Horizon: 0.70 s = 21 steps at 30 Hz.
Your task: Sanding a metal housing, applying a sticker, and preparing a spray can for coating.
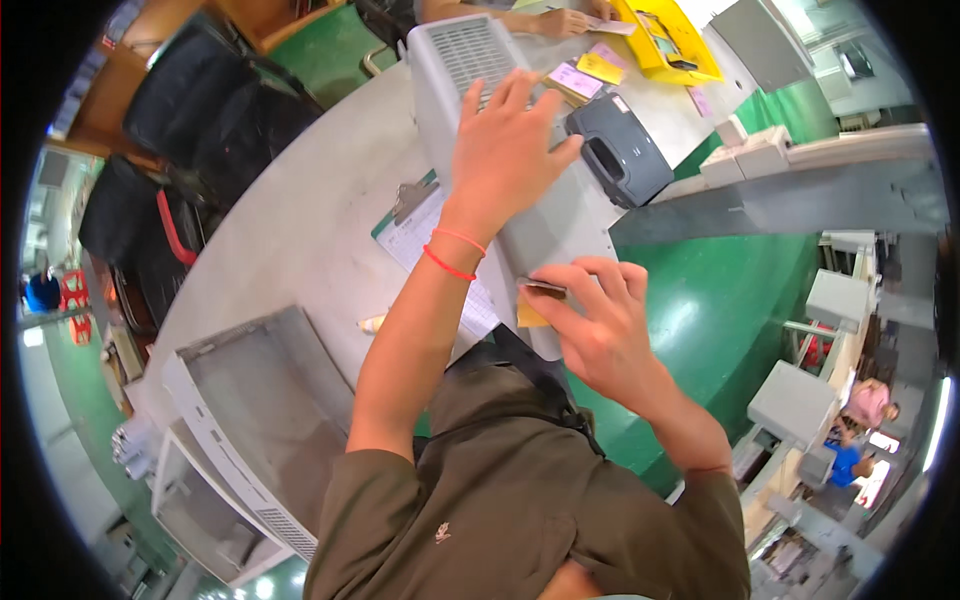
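Note:
A long grey metal housing [565, 225] lies across the white table in front of me, with a slotted vent grille at its far end. My left hand [508, 150] is spread over it near the grille, fingers apart; whether the palm presses on the metal I cannot tell. At the housing's near end, my right hand [608, 325] pinches a small flat piece [542, 287], dark with a pale edge, between thumb and fingers. Its exact kind is unclear. A clipboard with papers [408, 235] sticks out from under my left forearm, beside the housing.
Right of the housing stands a dark grey plastic case [625, 150]. Beyond are coloured paper slips [598, 68], a yellow tray [655, 70] and another person's hand [562, 22]. Open metal casings [265, 375] stand at the lower left. Black chairs [190, 105] line the table's left side.

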Motion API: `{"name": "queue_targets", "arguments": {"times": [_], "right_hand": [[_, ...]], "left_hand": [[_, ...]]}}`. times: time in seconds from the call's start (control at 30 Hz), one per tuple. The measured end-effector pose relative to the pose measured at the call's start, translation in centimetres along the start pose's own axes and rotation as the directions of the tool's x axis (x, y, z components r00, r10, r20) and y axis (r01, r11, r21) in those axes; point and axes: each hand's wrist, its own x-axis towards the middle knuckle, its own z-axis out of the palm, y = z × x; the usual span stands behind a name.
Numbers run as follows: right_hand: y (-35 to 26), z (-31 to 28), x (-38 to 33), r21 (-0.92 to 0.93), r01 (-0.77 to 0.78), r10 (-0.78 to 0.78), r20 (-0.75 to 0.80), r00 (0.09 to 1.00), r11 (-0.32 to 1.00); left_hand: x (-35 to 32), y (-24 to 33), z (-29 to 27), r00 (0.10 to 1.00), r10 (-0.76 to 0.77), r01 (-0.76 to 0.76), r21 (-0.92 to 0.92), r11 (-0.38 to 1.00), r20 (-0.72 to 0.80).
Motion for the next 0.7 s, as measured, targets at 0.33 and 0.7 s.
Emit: {"name": "queue_targets", "arguments": {"times": [0.33,0.7], "right_hand": [[1.8,3.1,1.3,0.796,-0.206,0.718,-0.36,0.596,0.569],[3.5,3.2,0.5,0.951,-0.024,0.814,-0.25,0.525,0.307]], "left_hand": [[-5.8,4.3,-1.4,0.999,-0.036,0.033,0.109,0.994,0.026],[-21.6,9.1,-3.9,0.991,0.08,-0.008,-0.562,0.827,0.103]]}}
